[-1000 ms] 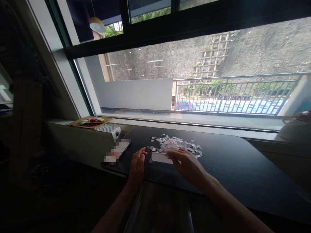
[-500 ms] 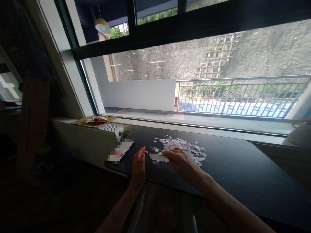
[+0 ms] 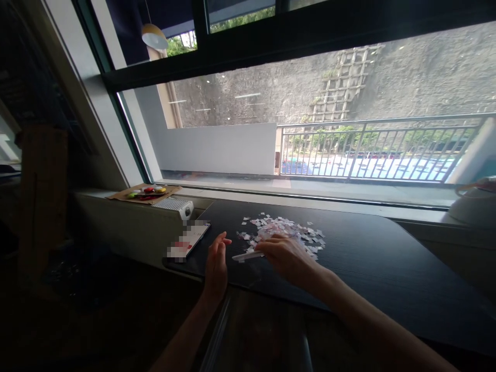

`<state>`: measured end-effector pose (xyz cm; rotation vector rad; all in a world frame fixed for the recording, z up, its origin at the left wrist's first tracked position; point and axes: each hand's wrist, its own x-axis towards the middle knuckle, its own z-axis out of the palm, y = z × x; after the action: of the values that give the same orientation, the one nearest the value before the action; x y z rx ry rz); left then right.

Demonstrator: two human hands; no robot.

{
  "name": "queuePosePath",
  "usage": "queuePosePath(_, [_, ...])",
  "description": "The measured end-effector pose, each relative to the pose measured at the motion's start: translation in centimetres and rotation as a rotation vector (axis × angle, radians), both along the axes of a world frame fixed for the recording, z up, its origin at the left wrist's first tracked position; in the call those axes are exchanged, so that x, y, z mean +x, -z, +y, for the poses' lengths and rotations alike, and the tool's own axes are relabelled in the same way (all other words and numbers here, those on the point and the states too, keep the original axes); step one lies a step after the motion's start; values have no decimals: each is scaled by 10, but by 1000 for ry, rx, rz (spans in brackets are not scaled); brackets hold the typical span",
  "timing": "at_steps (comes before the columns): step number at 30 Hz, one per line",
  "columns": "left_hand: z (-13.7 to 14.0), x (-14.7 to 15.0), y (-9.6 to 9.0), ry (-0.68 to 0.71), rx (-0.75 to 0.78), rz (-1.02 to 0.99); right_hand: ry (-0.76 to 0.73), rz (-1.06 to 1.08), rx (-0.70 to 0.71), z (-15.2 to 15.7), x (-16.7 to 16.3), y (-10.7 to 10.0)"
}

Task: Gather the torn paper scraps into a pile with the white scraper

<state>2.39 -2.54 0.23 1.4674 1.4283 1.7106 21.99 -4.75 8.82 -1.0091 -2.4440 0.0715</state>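
Observation:
On the dark table lies a loose pile of small cut paper pieces, white with pinkish ones among them. My right hand is closed round one end of a flat white strip, whose free end points left over the table along the pile's near edge. I cannot make out what the strip is made of. My left hand stands on its edge left of the strip, fingers stretched out, with nothing in it. A phone with a lit, partly blurred screen lies farther left, apart from that hand.
On the ledge at left, a sheet of brown cardboard carries several colourful small items. A white slatted box stands beside the table's far left corner. Behind runs a window sill; a tall cardboard piece stands at far left.
The white strip has tilted, its free end now lower and nearer to me, and it shows narrower. My left hand remains beside it, upright and open. The whole view has shifted slightly.

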Motion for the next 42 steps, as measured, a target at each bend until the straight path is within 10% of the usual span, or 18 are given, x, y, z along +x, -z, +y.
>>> queuePosePath(6, [0, 1, 0, 14, 36, 4, 86, 24, 4, -22, 42, -5])
queuePosePath(42, [-3, 0, -3, 31, -16, 37, 153, 106, -57, -37, 61, 3])
